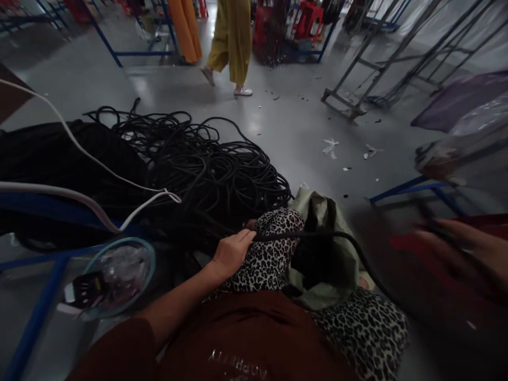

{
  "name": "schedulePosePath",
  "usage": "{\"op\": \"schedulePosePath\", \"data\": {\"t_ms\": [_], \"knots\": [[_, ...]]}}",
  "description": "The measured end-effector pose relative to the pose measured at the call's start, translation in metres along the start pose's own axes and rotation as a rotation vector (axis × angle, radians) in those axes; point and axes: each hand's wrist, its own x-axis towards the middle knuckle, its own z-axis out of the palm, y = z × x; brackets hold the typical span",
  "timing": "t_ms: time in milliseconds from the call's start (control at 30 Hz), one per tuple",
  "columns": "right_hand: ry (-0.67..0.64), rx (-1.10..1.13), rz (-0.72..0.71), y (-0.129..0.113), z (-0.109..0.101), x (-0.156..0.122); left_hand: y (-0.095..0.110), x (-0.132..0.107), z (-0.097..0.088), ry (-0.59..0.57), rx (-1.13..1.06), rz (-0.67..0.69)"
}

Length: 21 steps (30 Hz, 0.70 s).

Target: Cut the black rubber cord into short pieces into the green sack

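My left hand point(234, 250) rests by the leopard-print knee, its fingers closed round a black cord point(317, 234). From there the cord runs right across the lap, then bends down over an olive-green sack point(304, 283). The sack gapes between the legs and looks dark inside. At the far right my right hand point(468, 243) is smeared by motion, with a thin dark thing along it that I cannot make out. A big tangled heap of black cord point(222, 169) lies in front of me, to the left.
A blue-rimmed basket point(153, 259) of clear plastic bits stands at the left beside a blue metal frame point(51, 296). White cables point(83, 198) hang over the left side. Ahead, a person in mustard trousers point(240, 39) walks past a grey metal rack point(369, 79). Scraps litter the floor.
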Motion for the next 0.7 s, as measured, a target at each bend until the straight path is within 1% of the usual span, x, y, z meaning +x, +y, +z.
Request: {"op": "schedulePosePath", "data": {"t_ms": [33,67,167,200,267,333,400,467,533,600,633,700], "knots": [[-0.083,0.001,-0.061,-0.016,0.000,0.009,0.008,0.002,0.000,-0.009,-0.011,0.016],[-0.193,-0.006,-0.151,-0.037,0.003,0.018,0.016,0.003,0.000,-0.020,-0.012,0.035],[-0.539,-0.101,-0.493,-0.119,0.023,0.042,0.035,0.007,0.001,-0.064,0.032,0.083],[-0.603,-0.145,-0.560,-0.147,0.032,0.047,0.040,0.008,0.002,-0.090,0.051,0.097],[-0.719,-0.255,-0.628,-0.194,0.051,0.055,0.048,0.009,0.002,-0.145,0.075,0.127],[-0.810,-0.330,-0.668,-0.228,0.068,0.059,0.055,0.011,0.001,-0.210,0.074,0.155],[-0.873,-0.385,-0.689,-0.251,0.083,0.064,0.060,0.015,-0.004,-0.291,0.060,0.172],[-0.923,-0.420,-0.681,-0.267,0.095,0.071,0.065,0.020,-0.009,-0.361,0.051,0.187],[-1.006,-0.442,-0.664,-0.281,0.107,0.079,0.069,0.024,-0.013,-0.398,0.040,0.198],[-1.120,-0.484,-0.628,-0.293,0.121,0.086,0.071,0.026,-0.013,-0.390,0.030,0.224],[-1.174,-0.509,-0.588,-0.298,0.128,0.089,0.072,0.026,-0.011,-0.371,0.027,0.243],[-1.233,-0.508,-0.510,-0.308,0.144,0.093,0.073,0.024,-0.005,-0.317,0.023,0.281]]}}
